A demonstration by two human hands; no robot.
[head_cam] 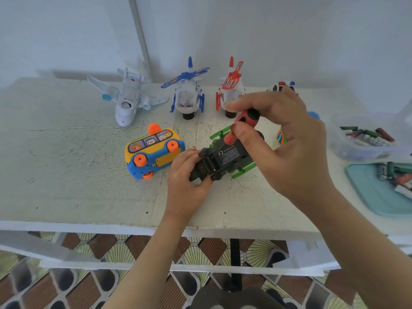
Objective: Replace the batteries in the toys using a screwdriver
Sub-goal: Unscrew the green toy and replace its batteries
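Observation:
A green and black toy car (225,156) lies upside down on the white table (78,175), its black underside facing up. My left hand (186,175) grips its near end. My right hand (283,139) pinches the red and black handle of a screwdriver (242,124) between thumb and fingers, with the shaft pointing down onto the car's underside. The screwdriver's tip is hidden by my fingers and the handle.
A yellow and blue toy bus (153,152) lies on its side to the left. A white plane (128,98), a blue helicopter (188,94) and a red helicopter (230,90) stand at the back. Right: a clear box of batteries (365,139) and a teal lid (383,192) with batteries.

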